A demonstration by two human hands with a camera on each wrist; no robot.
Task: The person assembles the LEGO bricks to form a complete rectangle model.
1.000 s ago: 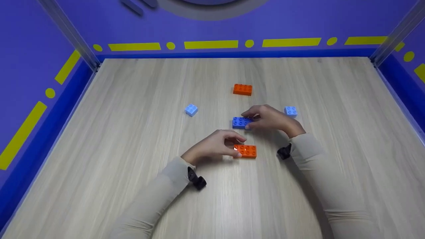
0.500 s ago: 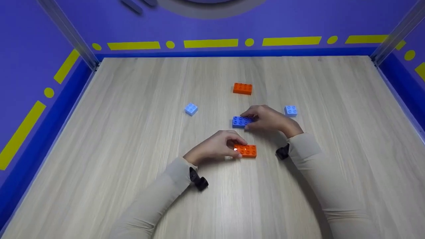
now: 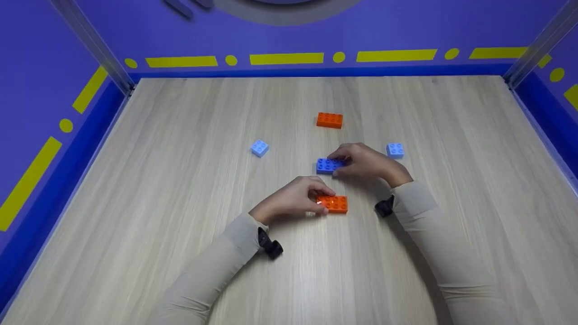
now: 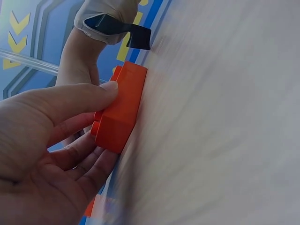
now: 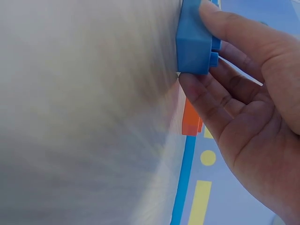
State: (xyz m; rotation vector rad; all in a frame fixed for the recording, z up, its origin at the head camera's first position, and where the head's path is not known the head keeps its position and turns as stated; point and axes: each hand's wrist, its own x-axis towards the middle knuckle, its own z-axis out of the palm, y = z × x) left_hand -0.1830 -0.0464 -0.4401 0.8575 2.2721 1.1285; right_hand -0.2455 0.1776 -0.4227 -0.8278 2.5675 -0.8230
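My left hand (image 3: pixel 295 196) pinches the left end of an orange toy building brick (image 3: pixel 337 204) between thumb and fingers. In the left wrist view the thumb lies along the near side of that orange brick (image 4: pixel 123 110), whose studs face the palm. A little farther back, my right hand (image 3: pixel 365 162) grips the right end of a blue brick (image 3: pixel 326 166). The right wrist view has the thumb on one long side of this blue brick (image 5: pixel 194 47), and a finger reaches under its end. Both bricks lie low at the wooden table, studs up in the head view.
Another orange brick (image 3: pixel 329 120) lies farther back on the wooden table (image 3: pixel 203 135). Two small light blue bricks stand apart, one at left (image 3: pixel 259 148) and one at right (image 3: pixel 395 150), just beyond the right wrist. Blue-purple walls (image 3: pixel 289 40) with yellow marks bound the table.
The left fingers have closed slightly nearer to the orange brick. The orange brick has shifted very slightly; the right hand stays at the blue brick.
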